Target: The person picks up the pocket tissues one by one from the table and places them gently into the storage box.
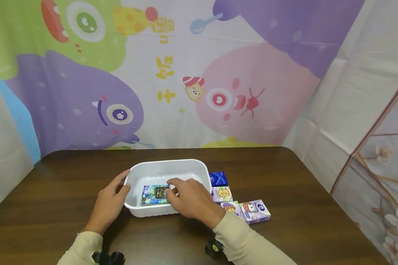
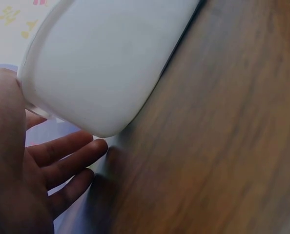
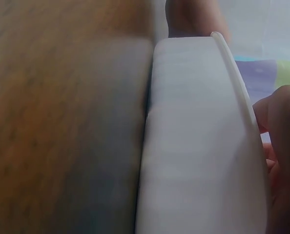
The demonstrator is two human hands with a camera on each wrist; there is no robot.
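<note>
A white plastic basin [image 1: 149,210] stands on the table, and a tissue pack [image 1: 150,195] with a blue-green painted print and a dark label lies flat inside it. My left hand [image 1: 110,197] is at the basin's left end, thumb at the rim. In the left wrist view its fingers [image 2: 76,153] extend loosely beside the outer wall. Reaching over the front rim, my right hand [image 1: 192,198] has its thumb and index finger curled at the pack's right end, which they partly hide. In the right wrist view, the basin's outer wall [image 3: 198,131] hides most of the fingertips.
Right of the basin lie a dark blue tissue pack [image 1: 218,179], a pack with a yellow cartoon animal [image 1: 223,193], and two lilac printed packs [image 1: 256,211], one partly behind the right wrist. A cartoon-printed cloth [image 1: 172,121] hangs behind the brown table [image 1: 285,184].
</note>
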